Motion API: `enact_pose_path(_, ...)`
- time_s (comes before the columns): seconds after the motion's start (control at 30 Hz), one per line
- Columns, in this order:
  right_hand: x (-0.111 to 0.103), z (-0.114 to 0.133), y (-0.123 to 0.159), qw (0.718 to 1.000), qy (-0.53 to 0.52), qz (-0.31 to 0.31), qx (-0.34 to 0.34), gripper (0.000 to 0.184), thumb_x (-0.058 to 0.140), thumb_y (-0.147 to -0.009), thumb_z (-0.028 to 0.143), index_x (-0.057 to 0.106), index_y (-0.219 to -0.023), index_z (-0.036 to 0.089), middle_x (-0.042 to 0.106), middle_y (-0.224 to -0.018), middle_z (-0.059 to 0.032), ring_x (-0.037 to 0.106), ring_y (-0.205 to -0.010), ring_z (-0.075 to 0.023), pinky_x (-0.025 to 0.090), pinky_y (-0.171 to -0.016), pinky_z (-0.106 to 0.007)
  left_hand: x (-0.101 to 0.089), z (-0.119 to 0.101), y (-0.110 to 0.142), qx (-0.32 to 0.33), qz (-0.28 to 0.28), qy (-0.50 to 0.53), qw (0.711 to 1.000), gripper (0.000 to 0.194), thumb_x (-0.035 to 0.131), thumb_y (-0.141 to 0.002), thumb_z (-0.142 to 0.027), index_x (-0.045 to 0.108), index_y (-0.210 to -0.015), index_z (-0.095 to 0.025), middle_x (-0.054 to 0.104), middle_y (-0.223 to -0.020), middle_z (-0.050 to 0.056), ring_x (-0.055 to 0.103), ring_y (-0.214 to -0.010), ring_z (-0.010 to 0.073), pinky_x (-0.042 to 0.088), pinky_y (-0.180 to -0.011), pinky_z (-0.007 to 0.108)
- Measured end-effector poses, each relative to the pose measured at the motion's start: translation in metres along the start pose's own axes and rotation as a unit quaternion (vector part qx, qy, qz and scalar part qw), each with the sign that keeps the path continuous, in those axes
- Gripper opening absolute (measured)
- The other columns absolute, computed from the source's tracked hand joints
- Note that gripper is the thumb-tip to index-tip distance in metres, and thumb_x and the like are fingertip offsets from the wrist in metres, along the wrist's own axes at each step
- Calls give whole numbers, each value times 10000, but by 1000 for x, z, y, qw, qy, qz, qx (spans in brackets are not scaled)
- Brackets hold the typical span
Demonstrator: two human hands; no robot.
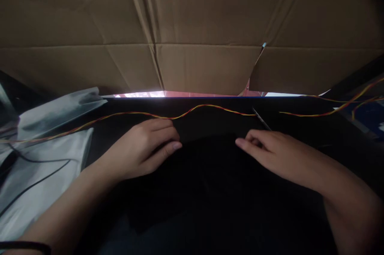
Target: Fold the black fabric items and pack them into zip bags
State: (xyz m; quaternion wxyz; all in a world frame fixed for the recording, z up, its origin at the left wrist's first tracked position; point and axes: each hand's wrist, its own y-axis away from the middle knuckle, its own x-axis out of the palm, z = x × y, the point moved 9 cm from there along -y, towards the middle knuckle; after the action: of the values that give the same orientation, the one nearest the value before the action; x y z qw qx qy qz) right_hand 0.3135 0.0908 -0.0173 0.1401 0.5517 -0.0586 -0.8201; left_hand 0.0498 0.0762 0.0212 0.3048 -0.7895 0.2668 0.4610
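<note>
— Two hands; what are they doing?

— I am seeing the left hand [141, 149] pinching a twisted wire [207, 107] on a black surface [210, 191], fingers curled. The right hand [270, 151] is gripping a thin tool [261, 119] at the wire's end.

— Room?

— Cardboard [192, 27] is walling the far edge; a grey bag [45, 147] is lying left.

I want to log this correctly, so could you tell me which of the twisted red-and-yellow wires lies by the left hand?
The long twisted red-and-yellow wire crossing the middle, passing the left hand; the other wires lie far right.
</note>
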Motion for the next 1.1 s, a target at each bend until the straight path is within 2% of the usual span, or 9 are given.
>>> enact_pose_path(0.1,21,-2,-3,996,-12,86,-18,474,693,-908,722,677,-818,257,762,-842,-23,711,-713,-218,479,-583,-319,-7,3,1,-15,-32,-20,999,277,459,-1120,-281,626,-919,-189,604,-905,33,586,-825,189,445,-761,328)
enact_pose_path(0.23,23,8,-4,990,-88,97,-52,345,704,-929,555,612,-798,250,711,-794,-5,655,-672,-191,416,-518,-282,1,4,0,-24,-15,-29,999,301,453,-1126,-308,628,-910,-190,606,-893,29,592,-809,186,449,-748,325)
enact_pose_path(0.4,-5,-1,-3,981,-162,68,-83,302,695,-950,517,586,-867,248,704,-856,-19,673,-711,-193,515,-573,-293,14,4,-2,-35,26,-17,999,345,428,-1140,-363,649,-930,-201,638,-910,33,618,-813,190,466,-756,326)
enact_pose_path(0.53,-28,1,10,993,-87,-44,-73,365,709,-940,614,590,-941,270,676,-775,-11,652,-619,-197,496,-489,-297,23,4,-1,-45,54,-10,997,371,427,-1143,-421,670,-962,-207,657,-921,35,638,-825,195,473,-753,325)
enact_pose_path(0.67,-34,63,38,979,-31,-165,-117,293,763,-921,533,627,-975,278,699,-787,-44,651,-566,-216,425,-417,-311,28,7,-1,-57,51,-13,997,375,427,-1142,-405,641,-906,-207,663,-910,32,648,-811,188,468,-738,315)
enact_pose_path(0.73,-27,103,46,969,-72,-156,-175,203,762,-936,430,637,-939,270,723,-836,-65,699,-639,-240,439,-431,-319,27,14,0,-77,37,-3,996,350,434,-1130,-360,622,-876,-210,664,-874,19,646,-770,174,459,-711,302)
enact_pose_path(0.83,-13,131,37,954,-207,-57,-209,83,636,-1046,354,669,-1074,284,769,-970,-50,759,-735,-209,525,-469,-281,18,29,2,-127,-6,15,992,299,443,-1098,-311,632,-887,-213,683,-830,9,653,-728,171,450,-682,298)
enact_pose_path(0.97,-10,110,10,917,-335,36,-215,223,472,-1122,298,673,-1214,330,742,-1232,-18,786,-818,-153,650,-610,-281,-4,39,6,-184,-92,-11,979,317,424,-1105,-358,635,-920,-209,688,-827,21,642,-719,190,434,-680,322)
enact_pose_path(1.1,4,72,-13,959,-191,42,-206,140,698,-1017,304,737,-1151,310,745,-1096,-9,747,-851,-168,634,-720,-326,-1,28,5,-186,-87,25,978,307,526,-1076,-508,639,-1039,-225,665,-805,-10,630,-682,179,455,-667,317)
